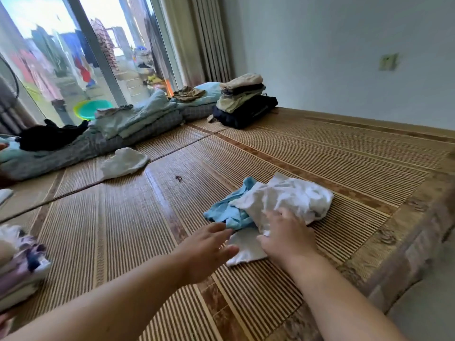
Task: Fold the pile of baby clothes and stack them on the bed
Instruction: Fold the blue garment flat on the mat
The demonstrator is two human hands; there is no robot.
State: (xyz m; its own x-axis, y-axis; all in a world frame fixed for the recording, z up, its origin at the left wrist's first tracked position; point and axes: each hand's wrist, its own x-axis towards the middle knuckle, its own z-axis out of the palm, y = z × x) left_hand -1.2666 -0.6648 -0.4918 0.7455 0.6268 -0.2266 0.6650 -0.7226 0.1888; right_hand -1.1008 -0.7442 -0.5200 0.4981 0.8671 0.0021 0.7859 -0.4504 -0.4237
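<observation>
Bed mat [320, 156] lies under both hands, slick-looking slats, so cloth may slide on it. Long row of bedding [138, 119] sits far beyond the left hand, and a stack of dark and beige clothes [243, 102] far beyond both hands; neither is in play. Folded stack [22, 267] sits well out to the left of the left hand, near the mat's edge. The unfolded pile is right at the hands: white garment [290, 195] crumpled just past the right hand, blue garment [226, 215] tangled into it between the two hands, flat white piece [246, 247] partly under both. Loose white cloth [123, 162] lies well beyond the left hand. Right hand [285, 237] has fingers curled into the near edge of the white garment, looks like a grip, slightly blurred. Left hand [209, 247] is spread flat with straight fingers, reaching at the blue garment; contact unclear. Tiny dark object [178, 178] lies beyond the left hand, can't identify it. Risks: pulling the white garment probably drags the blue one along since they overlap; the flat piece may bunch under the wrists; the pile sits towards the bed's right edge, so a rightward tug could drop something off.
</observation>
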